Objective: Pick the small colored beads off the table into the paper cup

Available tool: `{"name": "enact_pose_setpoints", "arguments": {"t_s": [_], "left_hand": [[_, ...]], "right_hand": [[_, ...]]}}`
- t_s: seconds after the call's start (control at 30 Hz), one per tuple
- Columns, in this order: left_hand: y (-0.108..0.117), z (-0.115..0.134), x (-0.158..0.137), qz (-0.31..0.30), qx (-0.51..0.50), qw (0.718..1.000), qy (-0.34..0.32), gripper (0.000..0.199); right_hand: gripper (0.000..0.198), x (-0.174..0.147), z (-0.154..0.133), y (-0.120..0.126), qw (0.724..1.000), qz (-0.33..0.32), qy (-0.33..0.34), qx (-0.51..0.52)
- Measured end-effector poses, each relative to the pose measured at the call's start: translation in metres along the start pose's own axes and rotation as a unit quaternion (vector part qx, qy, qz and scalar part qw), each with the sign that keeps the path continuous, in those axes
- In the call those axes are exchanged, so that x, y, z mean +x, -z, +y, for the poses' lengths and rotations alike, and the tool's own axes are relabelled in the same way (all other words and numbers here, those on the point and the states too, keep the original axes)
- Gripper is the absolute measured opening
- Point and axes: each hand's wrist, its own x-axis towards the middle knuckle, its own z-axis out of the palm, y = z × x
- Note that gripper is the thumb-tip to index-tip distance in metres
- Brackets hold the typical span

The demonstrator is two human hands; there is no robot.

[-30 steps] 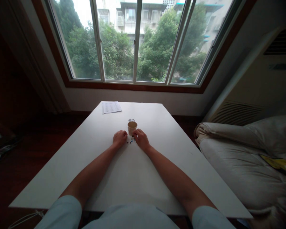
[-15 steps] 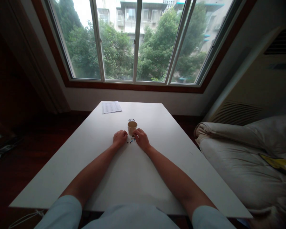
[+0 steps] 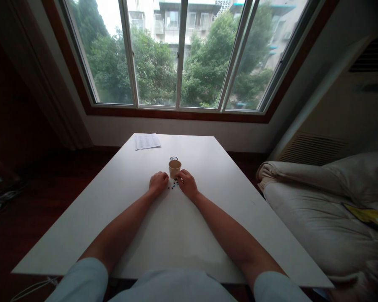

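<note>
A tan paper cup stands upright on the white table, its mouth facing up. Just in front of it lie several tiny dark and blue bead-like pieces. My left hand rests on the tabletop to the left of them, fingers curled in, and their inside is hidden. On the other side, my right hand has thumb and forefinger close together at the cup's lower right, by the small pieces. Whatever is between those fingertips is too small to make out.
Behind the cup is a small round object with a dark outline. Printed sheets lie at the table's far left corner. A padded beige seat stands to the right, and a window lies beyond the table.
Both hands and the cup stay in the same place. Only a slight shift shows among the tiny pieces near my right fingertips.
</note>
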Motion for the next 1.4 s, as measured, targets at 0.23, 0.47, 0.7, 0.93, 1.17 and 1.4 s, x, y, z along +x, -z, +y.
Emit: {"name": "enact_pose_setpoints", "arguments": {"t_s": [0.23, 0.47, 0.7, 0.93, 1.17, 1.4], "left_hand": [[0.001, 0.001, -0.001, 0.003, -0.002, 1.000, -0.002, 0.023], [-0.001, 0.001, 0.000, 0.008, -0.004, 1.000, -0.006, 0.023], [0.002, 0.002, -0.001, 0.004, -0.003, 1.000, -0.004, 0.023], [0.001, 0.002, 0.000, 0.002, 0.007, 1.000, -0.005, 0.024], [-0.001, 0.000, 0.001, 0.007, 0.005, 1.000, -0.010, 0.025], [-0.003, -0.002, 0.001, 0.010, 0.002, 1.000, -0.013, 0.024]], "right_hand": [[0.031, 0.002, -0.007, 0.006, 0.997, 0.077, -0.006, -0.015], [0.040, 0.003, -0.002, 0.004, 0.996, 0.079, -0.013, -0.030], [0.041, 0.003, -0.003, 0.004, 0.997, 0.067, 0.004, -0.047], [0.043, 0.003, 0.002, -0.001, 0.995, 0.066, 0.013, -0.075], [0.045, 0.003, 0.003, -0.001, 0.994, 0.055, 0.023, -0.096], [0.048, 0.002, 0.001, -0.001, 0.994, 0.029, 0.022, -0.104]]}}
